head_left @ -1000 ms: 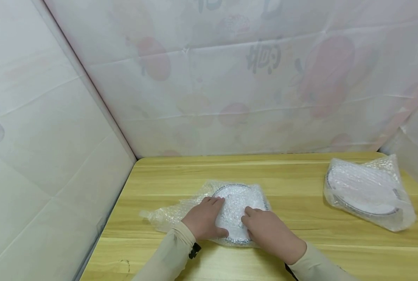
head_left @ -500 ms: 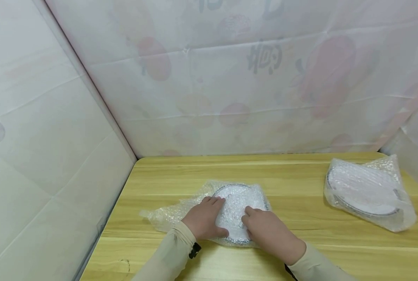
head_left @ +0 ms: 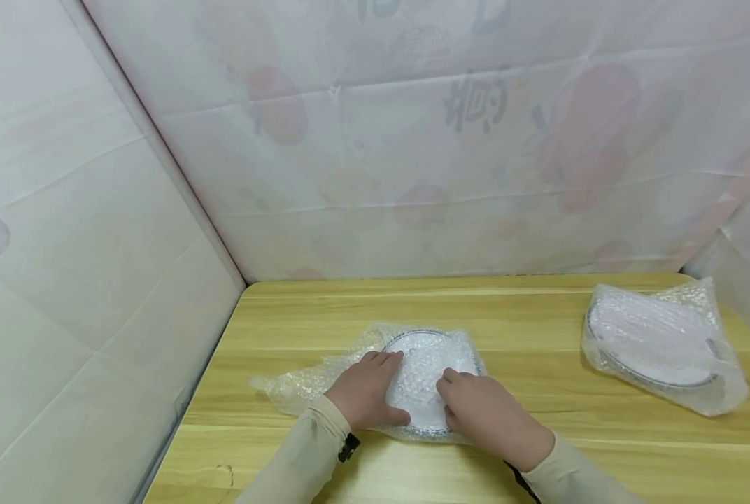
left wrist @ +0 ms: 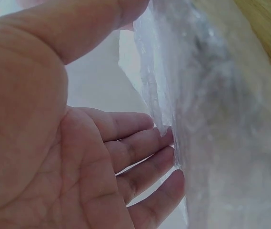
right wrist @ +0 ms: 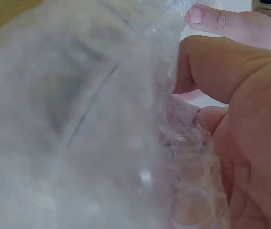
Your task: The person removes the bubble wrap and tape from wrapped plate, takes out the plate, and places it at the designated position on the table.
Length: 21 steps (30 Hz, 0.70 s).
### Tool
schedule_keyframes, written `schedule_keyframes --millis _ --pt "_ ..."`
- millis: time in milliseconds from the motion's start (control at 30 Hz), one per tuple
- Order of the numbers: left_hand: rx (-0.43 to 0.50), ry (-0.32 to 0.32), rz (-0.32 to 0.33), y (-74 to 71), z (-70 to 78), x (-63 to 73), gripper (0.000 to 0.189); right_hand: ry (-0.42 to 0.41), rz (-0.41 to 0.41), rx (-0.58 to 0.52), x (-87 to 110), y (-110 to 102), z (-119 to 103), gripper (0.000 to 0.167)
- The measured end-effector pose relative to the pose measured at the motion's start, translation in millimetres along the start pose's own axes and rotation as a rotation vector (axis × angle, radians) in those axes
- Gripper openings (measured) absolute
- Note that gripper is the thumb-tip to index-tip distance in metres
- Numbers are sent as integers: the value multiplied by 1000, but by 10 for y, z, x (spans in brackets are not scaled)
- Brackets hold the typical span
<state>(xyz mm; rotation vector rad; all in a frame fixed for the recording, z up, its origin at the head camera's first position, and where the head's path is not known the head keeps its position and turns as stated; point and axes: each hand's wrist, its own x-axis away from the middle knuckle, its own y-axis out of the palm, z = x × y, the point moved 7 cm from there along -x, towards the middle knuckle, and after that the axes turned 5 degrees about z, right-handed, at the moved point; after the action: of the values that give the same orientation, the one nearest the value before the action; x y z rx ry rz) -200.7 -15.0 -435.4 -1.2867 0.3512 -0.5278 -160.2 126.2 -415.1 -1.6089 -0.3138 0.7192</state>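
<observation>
A round white plate (head_left: 420, 343) with a dark patterned rim lies on the wooden table, wrapped in clear bubble wrap (head_left: 315, 383) whose loose end trails to the left. My left hand (head_left: 365, 393) rests on the plate's left side. In the left wrist view its fingers (left wrist: 147, 174) are nearly straight, tips touching the wrap. On the plate's right side, my right hand (head_left: 493, 422) has curled fingers and pinches the bubble wrap. Crumpled wrap (right wrist: 187, 162) shows against its palm in the right wrist view; some of its fingertips are hidden.
Another plate in bubble wrap (head_left: 655, 336) lies at the table's right side. The wooden table (head_left: 526, 308) meets a printed fabric wall (head_left: 375, 161) at the back. A pale panel (head_left: 79, 280) stands along the left edge.
My right hand has shifted very slightly to the right, and its fingers look a little more curled. The left hand and both plates stay in place.
</observation>
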Motion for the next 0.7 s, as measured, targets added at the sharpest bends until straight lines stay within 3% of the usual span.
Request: schedule_keyframes --millis 333,700 --pt "3 -3 1 8 -6 -6 98 7 -10 -7 -7 -36 23 15" --pt "0 -7 6 -5 -1 18 100 -41 103 67 -15 -106 34 25"
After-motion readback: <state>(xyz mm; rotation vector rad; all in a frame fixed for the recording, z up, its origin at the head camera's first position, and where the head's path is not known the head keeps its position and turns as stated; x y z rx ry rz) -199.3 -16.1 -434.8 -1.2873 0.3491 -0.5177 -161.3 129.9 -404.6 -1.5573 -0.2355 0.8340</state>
